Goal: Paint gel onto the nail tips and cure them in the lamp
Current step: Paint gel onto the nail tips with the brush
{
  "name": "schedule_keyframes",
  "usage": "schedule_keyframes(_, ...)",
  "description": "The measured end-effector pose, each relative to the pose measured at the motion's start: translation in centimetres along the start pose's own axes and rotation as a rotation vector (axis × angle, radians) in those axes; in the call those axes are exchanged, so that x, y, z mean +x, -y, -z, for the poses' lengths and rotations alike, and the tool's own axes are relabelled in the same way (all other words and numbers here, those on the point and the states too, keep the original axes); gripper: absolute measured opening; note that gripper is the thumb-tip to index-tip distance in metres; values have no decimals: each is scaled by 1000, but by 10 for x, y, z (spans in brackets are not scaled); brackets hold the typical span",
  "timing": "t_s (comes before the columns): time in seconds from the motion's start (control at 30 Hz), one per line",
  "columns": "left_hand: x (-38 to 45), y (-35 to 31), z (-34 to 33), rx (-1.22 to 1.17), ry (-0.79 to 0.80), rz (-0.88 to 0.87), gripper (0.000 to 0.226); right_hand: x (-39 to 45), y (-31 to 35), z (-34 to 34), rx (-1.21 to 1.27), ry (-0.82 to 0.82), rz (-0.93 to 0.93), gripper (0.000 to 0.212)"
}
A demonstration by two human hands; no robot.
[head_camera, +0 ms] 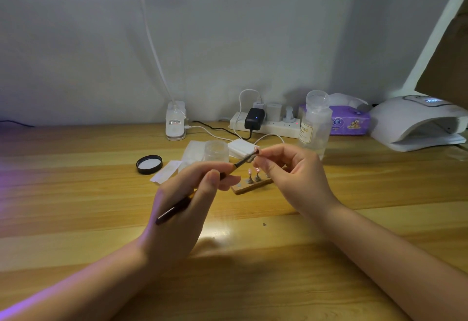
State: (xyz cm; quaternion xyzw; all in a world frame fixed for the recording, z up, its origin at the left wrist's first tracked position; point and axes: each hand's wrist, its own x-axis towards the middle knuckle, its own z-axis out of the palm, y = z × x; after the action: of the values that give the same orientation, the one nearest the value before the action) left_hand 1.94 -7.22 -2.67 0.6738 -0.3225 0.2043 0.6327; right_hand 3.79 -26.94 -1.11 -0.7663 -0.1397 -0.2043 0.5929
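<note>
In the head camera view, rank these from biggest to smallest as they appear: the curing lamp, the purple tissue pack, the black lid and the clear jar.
1. Curing lamp, clearly largest.
2. Purple tissue pack, though the bottle hides part of it.
3. Clear jar and black lid look about alike; I would not rank them.

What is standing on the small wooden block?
Two metal pegs with pinkish nail tips stand on the wooden block. The right hand covers the block's right end.
</note>
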Motion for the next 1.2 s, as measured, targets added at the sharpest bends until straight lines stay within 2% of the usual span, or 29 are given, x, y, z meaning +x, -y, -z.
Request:
schedule_keyframes(0.23,1,3,-1,-19,-53,-18,26,-1,2,0,4,2,18,8)
schedule_keyframes(0.5,-1,2,0,-24,16,-10,29,0,1,1,-15,-11,12,9)
schedule_keyframes(0.73,-1,1,-1,-19,-3,-44,26,0,0,1,-19,-30,14,9)
schedule_keyframes(0.87,1,1,-2,-33,10,-48,33,-1,1,1,-37,-7,30,9)
schedule_keyframes(0.97,-1,2,-1,-39,33,-23,26,-1,0,1,-53,-21,20,10)
schedule_keyframes(1.2,-2,3,-1,11,-35,-46,27,-2,1,0,-61,-25,36,8)
